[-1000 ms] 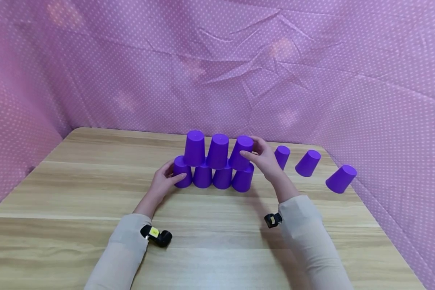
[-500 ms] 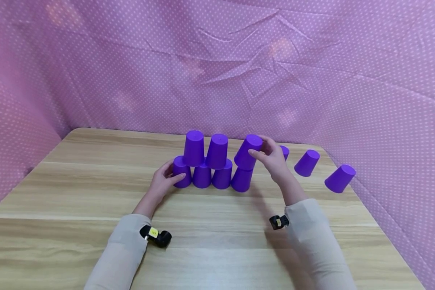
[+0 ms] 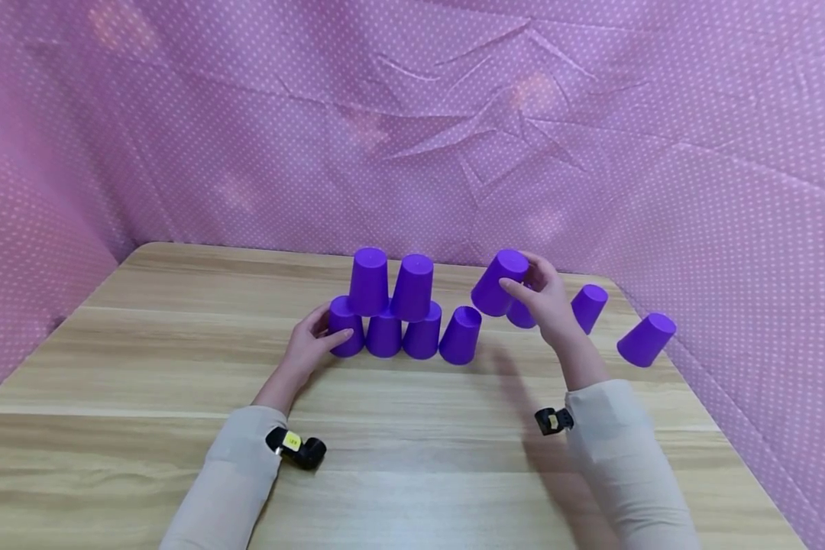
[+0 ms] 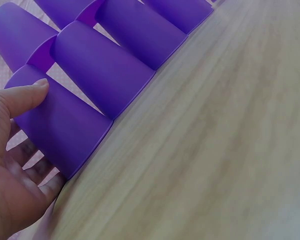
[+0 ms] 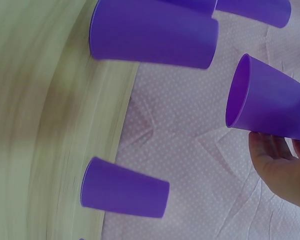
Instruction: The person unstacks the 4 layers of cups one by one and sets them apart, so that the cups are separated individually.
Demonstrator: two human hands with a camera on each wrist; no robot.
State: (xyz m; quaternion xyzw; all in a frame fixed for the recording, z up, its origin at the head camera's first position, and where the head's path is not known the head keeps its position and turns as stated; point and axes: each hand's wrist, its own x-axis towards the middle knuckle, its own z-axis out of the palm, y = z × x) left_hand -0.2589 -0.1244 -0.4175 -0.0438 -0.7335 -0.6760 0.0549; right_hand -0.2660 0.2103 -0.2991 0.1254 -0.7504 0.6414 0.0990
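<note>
Upside-down purple cups stand in a row of several, with two more cups, one and another, bridging the left part of the row. My left hand holds the leftmost bottom cup; in the left wrist view the thumb lies on its near side and the fingers go round behind. My right hand grips another purple cup in the air, mouth down and tilted, right of the row. The right end cup has nothing on top. In the right wrist view, the held cup shows its open mouth.
Three single upside-down cups stand on the right: one partly hidden behind the held cup, a second, and a third near the table's right edge. A wooden table lies beneath. Pink dotted cloth hangs behind and at the sides.
My right hand has lifted the right upper cup off the row and carried it to the right, tilting it. The left hand has stayed at the leftmost cup.
</note>
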